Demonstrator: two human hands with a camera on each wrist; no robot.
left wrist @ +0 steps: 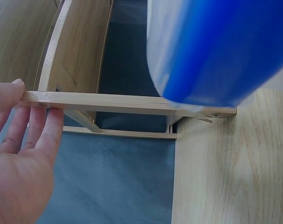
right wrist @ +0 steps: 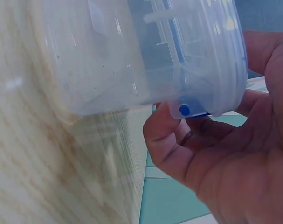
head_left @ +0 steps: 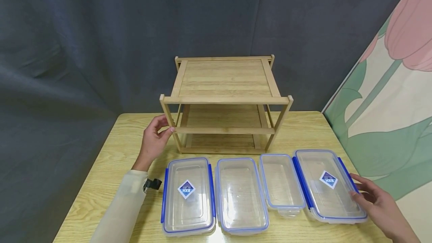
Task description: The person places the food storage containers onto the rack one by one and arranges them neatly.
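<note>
My left hand point(head_left: 156, 139) pinches the wooden rack point(head_left: 224, 80) by its front-left leg; right hand point(head_left: 376, 201) curls round the rightmost box point(head_left: 334, 200)'s edge, on the desk point(head_left: 98, 186). Probably light, stiff, slick (looks empty); grip under the rim.

White glare on clear container point(head_left: 241, 195)

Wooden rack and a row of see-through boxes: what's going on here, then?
A person's left hand grips the left front post of a wooden rack, thumb on one side and fingers behind. Their right hand holds the outer edge of the right-end box, which has a lid with blue side clips. At the left end is a similar lidded box, and two more clear boxes sit between them. The whole row is in front of the rack.
</note>
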